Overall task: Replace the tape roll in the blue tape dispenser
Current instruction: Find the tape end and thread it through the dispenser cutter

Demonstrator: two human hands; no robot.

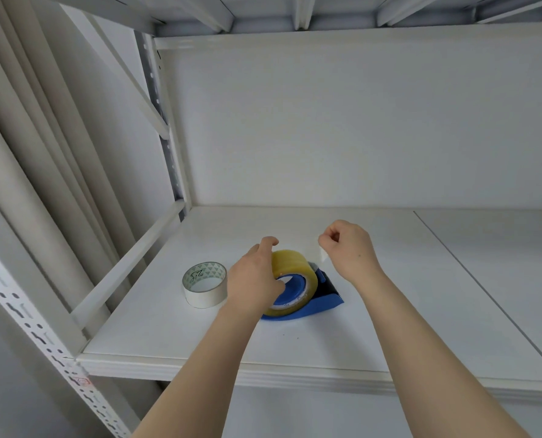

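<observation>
Our two bare forearms reach up from the bottom edge toward a white shelf (374, 279) in a metal rack. We have our left hand (255, 279) laid against the near-left side of the yellow-tinted tape roll (293, 263), the fingers curled over the roll's top and the thumb resting at its blue core. Our right hand (348, 248) is raised just behind and to the right of the roll, fingers drawn in with thumb and forefinger pressed together; they seem to pinch the free end of a clear tape strip (323, 256) that hangs faintly below them, though the strip is hard to make out.

We see the roll standing on edge in the blue tape dispenser (323, 298), which sits on the shelf near its front, its dark cutter end pointing right and away from us. Just left of the dispenser, close beside our left hand, a white tape roll (204, 289) lies flat on the shelf, with green triangle print and handwritten marks on its inner core. Pale vertical folds, perhaps a curtain (42, 153), hang left of the rack.
</observation>
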